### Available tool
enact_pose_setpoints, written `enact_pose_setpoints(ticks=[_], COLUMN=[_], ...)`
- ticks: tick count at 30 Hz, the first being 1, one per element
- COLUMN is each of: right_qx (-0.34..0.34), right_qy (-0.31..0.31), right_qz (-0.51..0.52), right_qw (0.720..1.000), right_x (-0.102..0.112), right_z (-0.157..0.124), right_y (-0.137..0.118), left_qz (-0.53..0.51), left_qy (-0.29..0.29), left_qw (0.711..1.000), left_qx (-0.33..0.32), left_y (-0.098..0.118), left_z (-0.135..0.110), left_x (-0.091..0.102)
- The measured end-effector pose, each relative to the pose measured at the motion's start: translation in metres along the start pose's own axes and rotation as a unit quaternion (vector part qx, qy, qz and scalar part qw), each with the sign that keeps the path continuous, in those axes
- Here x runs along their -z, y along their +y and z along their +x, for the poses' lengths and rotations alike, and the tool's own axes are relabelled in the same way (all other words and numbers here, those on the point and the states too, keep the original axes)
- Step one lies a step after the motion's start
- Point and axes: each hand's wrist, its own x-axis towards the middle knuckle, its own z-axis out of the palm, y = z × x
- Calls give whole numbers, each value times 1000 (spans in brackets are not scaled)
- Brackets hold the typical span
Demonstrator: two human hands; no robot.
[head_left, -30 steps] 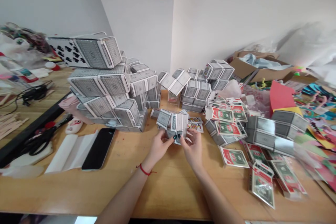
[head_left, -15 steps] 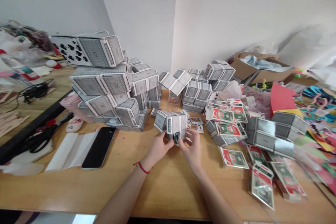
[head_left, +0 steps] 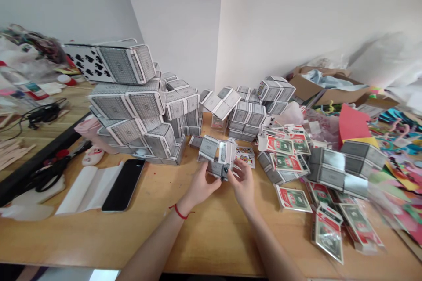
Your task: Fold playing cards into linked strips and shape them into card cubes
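Both hands hold a small block structure folded from grey-backed playing cards (head_left: 209, 147), just above the wooden table. My left hand (head_left: 203, 184) grips its lower left side, thumb in front; a red string bracelet is on that wrist. From the right, my right hand (head_left: 242, 180) closes on the same structure, its dark-nailed thumb against the front. Behind it lie face cards (head_left: 245, 157), face up. To the left rises a tall stack of card blocks (head_left: 145, 105); a lower stack of card blocks (head_left: 247, 114) stands behind on the right.
A black phone (head_left: 123, 185), white paper (head_left: 89, 189) and black scissors (head_left: 49, 175) lie at left. Red-and-green card boxes (head_left: 295, 198) and more grey card blocks (head_left: 328, 169) spread over the right side. A cardboard box (head_left: 326, 92) stands behind, near coloured paper (head_left: 354, 125).
The held card structure has tilted and turned, so its upper blocks now face differently and a gap shows between them. My hands stay in nearly the same place.
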Motion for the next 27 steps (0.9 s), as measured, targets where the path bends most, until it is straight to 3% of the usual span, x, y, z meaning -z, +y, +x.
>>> enact_pose_setpoints(ticks=[6, 10, 16, 27], right_qx=[-141, -192, -196, -171], right_qy=[-91, -152, -185, -170], right_qz=[109, 165, 156, 91], right_qw=[980, 956, 950, 966], right_x=[2, -3, -6, -9], right_z=[3, 0, -1, -5], right_y=[6, 5, -1, 12], left_qz=[-108, -124, -176, -155], left_qy=[62, 66, 56, 59], left_qw=[991, 988, 978, 983], left_qx=[40, 62, 91, 78], left_y=[-6, -6, -3, -10], left_z=[7, 7, 5, 8], left_x=[4, 8, 7, 13])
